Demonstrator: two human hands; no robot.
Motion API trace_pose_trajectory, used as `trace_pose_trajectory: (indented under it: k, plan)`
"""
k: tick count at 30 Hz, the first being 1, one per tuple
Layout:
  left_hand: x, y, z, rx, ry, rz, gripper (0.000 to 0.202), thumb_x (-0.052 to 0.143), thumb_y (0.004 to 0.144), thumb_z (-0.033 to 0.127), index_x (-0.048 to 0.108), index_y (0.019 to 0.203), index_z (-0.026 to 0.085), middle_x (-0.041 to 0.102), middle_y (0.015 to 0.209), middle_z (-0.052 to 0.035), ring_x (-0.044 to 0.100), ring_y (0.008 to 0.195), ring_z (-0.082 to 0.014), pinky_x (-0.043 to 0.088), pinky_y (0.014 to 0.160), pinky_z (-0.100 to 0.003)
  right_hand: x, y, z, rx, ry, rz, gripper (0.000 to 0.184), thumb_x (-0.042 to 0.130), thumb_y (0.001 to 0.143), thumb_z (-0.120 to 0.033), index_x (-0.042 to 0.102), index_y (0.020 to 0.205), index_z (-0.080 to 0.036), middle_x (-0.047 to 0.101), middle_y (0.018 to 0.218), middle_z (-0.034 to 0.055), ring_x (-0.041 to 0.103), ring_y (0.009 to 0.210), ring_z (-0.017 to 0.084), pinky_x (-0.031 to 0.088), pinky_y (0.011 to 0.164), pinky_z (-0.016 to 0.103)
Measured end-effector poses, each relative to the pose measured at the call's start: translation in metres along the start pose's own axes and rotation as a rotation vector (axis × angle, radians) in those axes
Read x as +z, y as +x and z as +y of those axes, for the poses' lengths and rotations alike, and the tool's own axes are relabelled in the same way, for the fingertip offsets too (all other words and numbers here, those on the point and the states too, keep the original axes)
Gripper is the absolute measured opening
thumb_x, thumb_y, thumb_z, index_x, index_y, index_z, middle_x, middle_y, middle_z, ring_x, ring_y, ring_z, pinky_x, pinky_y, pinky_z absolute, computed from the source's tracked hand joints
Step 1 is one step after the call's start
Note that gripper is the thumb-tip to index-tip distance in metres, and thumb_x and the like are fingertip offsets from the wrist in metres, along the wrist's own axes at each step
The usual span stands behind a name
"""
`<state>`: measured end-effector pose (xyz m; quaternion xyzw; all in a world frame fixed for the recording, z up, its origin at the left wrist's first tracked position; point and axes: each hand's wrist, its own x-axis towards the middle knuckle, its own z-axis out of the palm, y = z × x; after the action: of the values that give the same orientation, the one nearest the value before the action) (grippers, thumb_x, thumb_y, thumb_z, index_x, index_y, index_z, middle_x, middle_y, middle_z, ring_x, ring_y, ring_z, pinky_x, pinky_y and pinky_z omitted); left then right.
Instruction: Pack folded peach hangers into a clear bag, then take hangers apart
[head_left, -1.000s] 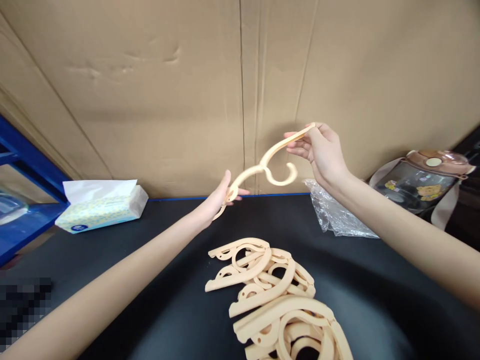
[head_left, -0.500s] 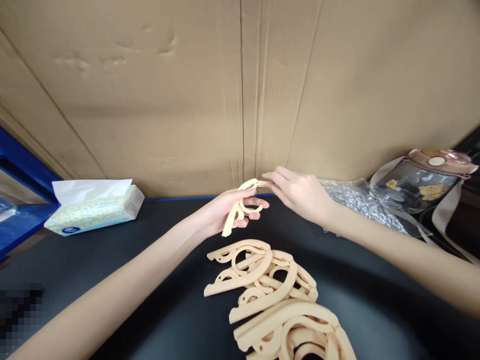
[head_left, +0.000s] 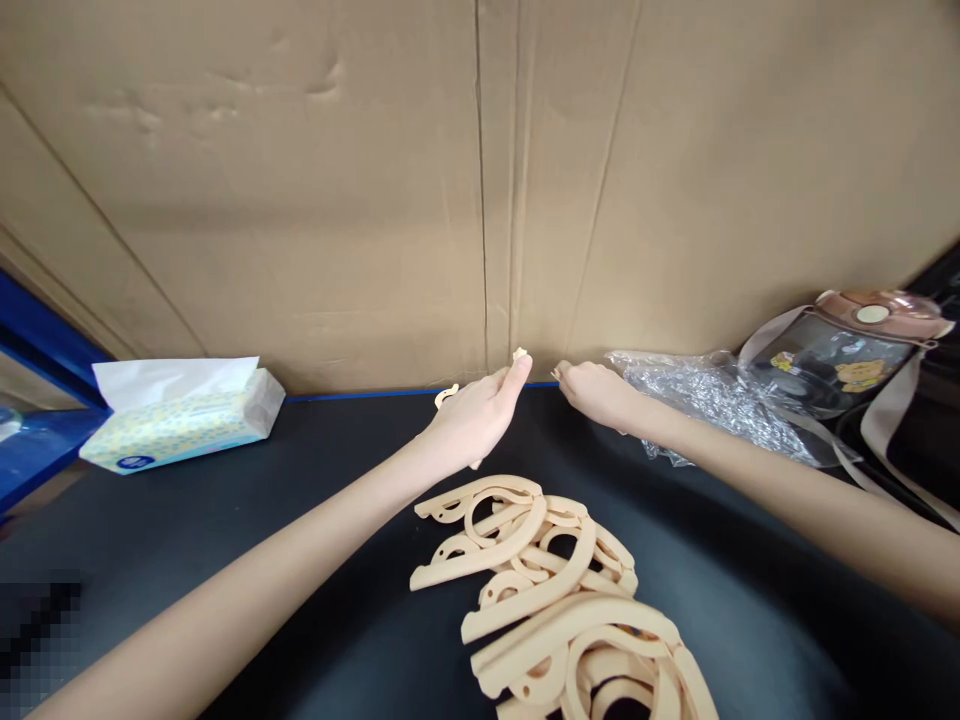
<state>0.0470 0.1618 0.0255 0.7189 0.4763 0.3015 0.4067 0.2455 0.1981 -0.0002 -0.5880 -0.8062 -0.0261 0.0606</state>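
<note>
Head view: the left hand [head_left: 480, 418] clamps its fingers round a mostly hidden beige hanger [head_left: 441, 396], above the table [head_left: 360, 645]; whether the right hand's [head_left: 594, 392] curled fingers grip anything, I cannot tell. A firm hold, clear of the hanger pile [head_left: 570, 616], seems wise.

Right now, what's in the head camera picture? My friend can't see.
A left hand holds a mostly hidden hanger over a black table; the right hand is apart. Folded hangers lie piled nearer, a tissue pack left, plastic wrap and a bottle right.
</note>
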Motion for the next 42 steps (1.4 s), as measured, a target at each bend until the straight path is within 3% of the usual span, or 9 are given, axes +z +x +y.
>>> trace_pose_trajectory:
  k: [4,9,14,22,28,33,36,39,42]
  plan:
    - [-0.003,0.016,0.003,0.091,0.146,0.033,0.035,0.043,0.094,0.037,0.054,0.066,0.019,0.048,0.061,0.0,0.046,0.061,-0.0164,0.033,0.058,-0.027,0.0,-0.002,-0.004,0.046,0.099,0.027,0.03,0.041,0.1,-0.027,0.065,0.093,-0.011,0.07,0.091,0.0125,0.068,0.079,0.021,0.048,0.071,0.032]
    - [-0.001,0.027,-0.008,0.135,0.247,0.009,0.021,0.049,0.09,0.03,0.06,0.08,0.016,0.059,0.076,-0.0017,0.054,0.072,-0.0173,0.038,0.068,-0.029,-0.015,-0.007,-0.022,-0.011,0.342,0.041,0.065,0.006,0.105,-0.035,0.068,0.101,-0.016,0.074,0.084,0.0051,0.068,0.069,0.014,0.047,0.066,0.025]
    - [0.002,0.005,-0.019,0.191,0.313,-0.233,0.038,0.068,0.08,0.053,0.065,0.097,0.019,0.067,0.1,-0.004,0.06,0.09,-0.0217,0.045,0.078,-0.03,-0.026,-0.021,-0.013,0.0,0.343,0.097,0.039,0.031,0.1,-0.034,0.067,0.101,-0.019,0.074,0.093,0.0043,0.066,0.085,0.02,0.044,0.074,0.03]
    - [0.042,-0.005,0.009,0.29,0.824,-0.205,0.041,0.065,0.082,0.057,0.064,0.085,0.016,0.066,0.086,-0.0057,0.064,0.074,-0.0235,0.042,0.06,-0.03,-0.031,-0.045,0.016,-0.175,0.294,-0.114,0.028,0.046,0.083,-0.01,0.071,0.088,-0.023,0.072,0.083,0.0012,0.063,0.074,0.018,0.038,0.066,0.028]
    - [0.064,0.001,0.021,0.372,0.93,-0.297,0.016,0.059,0.079,0.016,0.064,0.063,0.015,0.063,0.064,-0.0073,0.064,0.066,-0.0256,0.037,0.056,-0.031,-0.024,-0.04,0.031,-0.181,0.483,-0.044,0.025,0.047,0.089,-0.019,0.069,0.1,-0.019,0.073,0.101,0.0053,0.065,0.089,0.02,0.045,0.079,0.033]
    - [0.025,-0.002,0.052,0.358,0.931,-0.145,0.021,0.053,0.084,0.019,0.066,0.067,0.016,0.063,0.064,-0.0058,0.059,0.059,-0.021,0.033,0.054,-0.029,-0.026,-0.035,0.015,-0.205,0.998,-0.074,0.057,0.02,0.102,-0.049,0.066,0.113,-0.017,0.071,0.11,0.0089,0.066,0.102,0.018,0.05,0.09,0.035]
    - [-0.011,-0.003,0.073,0.352,0.692,-0.061,0.023,0.058,0.086,0.027,0.064,0.065,0.017,0.059,0.057,-0.0002,0.051,0.051,-0.0133,0.03,0.049,-0.026,-0.039,-0.03,-0.004,-0.273,1.388,0.051,0.05,0.034,0.099,-0.055,0.069,0.102,-0.02,0.071,0.101,0.0054,0.064,0.101,0.017,0.046,0.097,0.035]
    - [-0.04,-0.004,0.082,0.301,0.3,-0.132,0.02,0.063,0.085,0.028,0.066,0.07,0.016,0.06,0.061,0.0012,0.052,0.05,-0.0093,0.034,0.046,-0.02,-0.061,-0.022,-0.019,-0.342,1.402,0.322,0.033,0.049,0.096,-0.049,0.067,0.102,-0.022,0.068,0.088,-0.0003,0.063,0.087,0.013,0.048,0.088,0.029]
    - [-0.06,-0.005,0.075,0.185,0.033,-0.239,0.015,0.066,0.085,0.031,0.069,0.084,0.017,0.069,0.079,-0.0023,0.063,0.064,-0.0125,0.047,0.053,-0.018,-0.081,-0.019,-0.025,-0.405,1.276,0.328,0.021,0.062,0.091,-0.038,0.067,0.103,-0.021,0.066,0.086,-0.0014,0.06,0.078,0.01,0.049,0.076,0.024]
